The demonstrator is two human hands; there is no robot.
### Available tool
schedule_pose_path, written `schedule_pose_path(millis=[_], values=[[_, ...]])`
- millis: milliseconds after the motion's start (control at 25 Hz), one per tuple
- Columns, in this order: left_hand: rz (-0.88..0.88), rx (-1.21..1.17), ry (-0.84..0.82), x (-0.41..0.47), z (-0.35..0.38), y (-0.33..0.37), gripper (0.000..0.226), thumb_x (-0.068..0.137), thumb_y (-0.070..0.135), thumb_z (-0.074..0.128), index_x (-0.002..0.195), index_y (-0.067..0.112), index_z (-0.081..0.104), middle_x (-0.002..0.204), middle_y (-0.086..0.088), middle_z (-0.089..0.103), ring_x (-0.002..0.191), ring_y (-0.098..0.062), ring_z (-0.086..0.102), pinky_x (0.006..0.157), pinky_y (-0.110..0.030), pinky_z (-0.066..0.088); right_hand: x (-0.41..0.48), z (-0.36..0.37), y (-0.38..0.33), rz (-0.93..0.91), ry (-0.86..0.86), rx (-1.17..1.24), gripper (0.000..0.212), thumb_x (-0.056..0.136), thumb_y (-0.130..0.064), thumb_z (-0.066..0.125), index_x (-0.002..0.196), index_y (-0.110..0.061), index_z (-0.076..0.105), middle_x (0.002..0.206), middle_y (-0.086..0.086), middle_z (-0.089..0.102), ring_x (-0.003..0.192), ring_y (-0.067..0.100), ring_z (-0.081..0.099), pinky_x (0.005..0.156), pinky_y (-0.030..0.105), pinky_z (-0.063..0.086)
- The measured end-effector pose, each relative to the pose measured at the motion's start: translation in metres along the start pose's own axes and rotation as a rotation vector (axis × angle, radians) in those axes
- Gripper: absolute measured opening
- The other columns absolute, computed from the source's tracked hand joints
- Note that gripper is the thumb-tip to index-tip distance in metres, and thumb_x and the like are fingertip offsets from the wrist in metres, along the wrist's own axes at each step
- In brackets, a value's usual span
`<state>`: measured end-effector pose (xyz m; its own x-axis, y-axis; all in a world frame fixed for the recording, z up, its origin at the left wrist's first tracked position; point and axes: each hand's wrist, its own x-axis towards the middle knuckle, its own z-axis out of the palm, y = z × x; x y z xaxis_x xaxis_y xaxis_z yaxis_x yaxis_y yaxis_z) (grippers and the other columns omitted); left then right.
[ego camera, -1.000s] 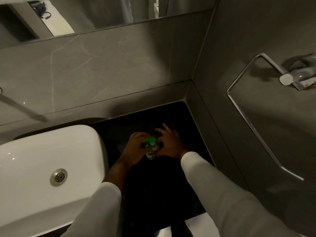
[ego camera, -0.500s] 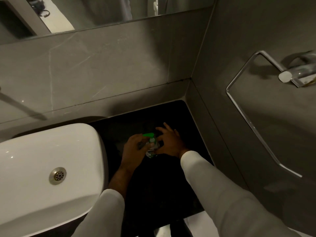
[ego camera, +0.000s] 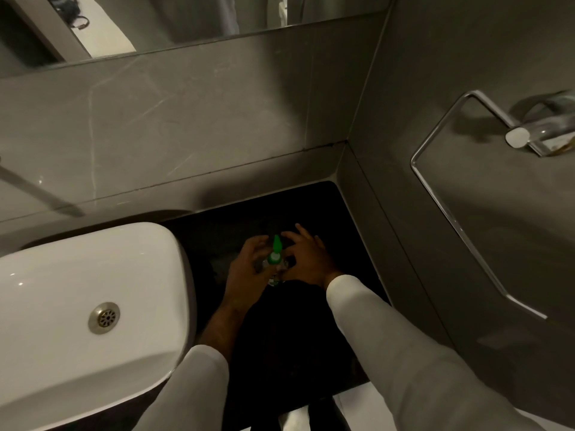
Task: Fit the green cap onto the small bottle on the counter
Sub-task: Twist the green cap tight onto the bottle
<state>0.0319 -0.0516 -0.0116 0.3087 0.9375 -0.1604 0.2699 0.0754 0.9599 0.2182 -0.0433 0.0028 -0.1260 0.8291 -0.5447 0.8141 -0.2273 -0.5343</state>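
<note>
The small clear bottle (ego camera: 274,279) stands on the black counter (ego camera: 314,337), mostly hidden between my two hands. The green cap (ego camera: 276,246), long and tapered, points up and away and sits directly over the bottle's mouth, its pale base down. My left hand (ego camera: 247,272) comes in from the left and pinches the cap's lower end with thumb and fingers. My right hand (ego camera: 306,259) presses against the bottle's right side with its thumb, the other fingers spread above. Whether the cap is seated on the neck is hidden by my fingers.
A white basin (ego camera: 84,303) with a metal drain (ego camera: 104,317) sits just left of my left forearm. Grey tiled walls close the counter at the back and right. A chrome towel rail (ego camera: 448,209) juts from the right wall. A mirror (ego camera: 174,20) runs along the top.
The green cap lay sideways between my hands and now stands upright over the bottle. My left hand's fingers have shifted up around its base; my right hand stayed on the bottle.
</note>
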Motion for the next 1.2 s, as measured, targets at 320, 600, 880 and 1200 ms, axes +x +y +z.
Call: schedule_pose_path(millis=[320,600,880,1200], values=[[0.186,0.337,0.147,-0.005,0.0,0.013,0.026,0.076,0.045,0.079,0.092,0.042,0.059,0.091,0.031,0.061,0.084,0.009,0.058,0.071,-0.006,0.043,-0.003,0.003,-0.001,-0.018,0.036,-0.008,0.059,0.087,-0.045,0.08,0.139,-0.02,0.071,0.18,-0.007,0.019,0.172,0.026,0.0,0.136,0.056,0.003],[0.101,0.172,0.014,-0.006,-0.005,0.001,0.038,0.087,-0.006,0.071,0.117,0.016,0.069,0.129,0.001,0.061,0.129,-0.029,0.055,0.103,-0.038,0.048,-0.004,0.001,0.0,0.009,0.029,0.048,0.064,0.086,-0.044,0.082,0.144,-0.021,0.069,0.18,-0.007,0.019,0.172,0.028,0.003,0.136,0.056,0.005],[0.173,0.278,0.139,-0.009,-0.004,0.006,0.029,0.082,0.021,0.081,0.1,0.036,0.064,0.098,0.023,0.06,0.092,0.01,0.061,0.077,-0.008,0.049,-0.007,0.001,-0.002,-0.05,0.029,0.002,0.044,0.089,-0.04,0.079,0.127,-0.018,0.08,0.177,-0.008,0.028,0.172,0.024,0.0,0.135,0.058,0.0],[0.249,0.527,-0.004,0.008,-0.015,0.012,0.024,0.079,0.054,0.073,0.088,0.032,0.074,0.085,0.025,0.065,0.09,-0.001,0.058,0.088,-0.023,0.046,0.0,0.003,0.004,-0.054,0.027,0.017,0.052,0.086,-0.043,0.081,0.133,-0.022,0.077,0.178,-0.008,0.024,0.172,0.023,0.0,0.135,0.056,-0.001]])
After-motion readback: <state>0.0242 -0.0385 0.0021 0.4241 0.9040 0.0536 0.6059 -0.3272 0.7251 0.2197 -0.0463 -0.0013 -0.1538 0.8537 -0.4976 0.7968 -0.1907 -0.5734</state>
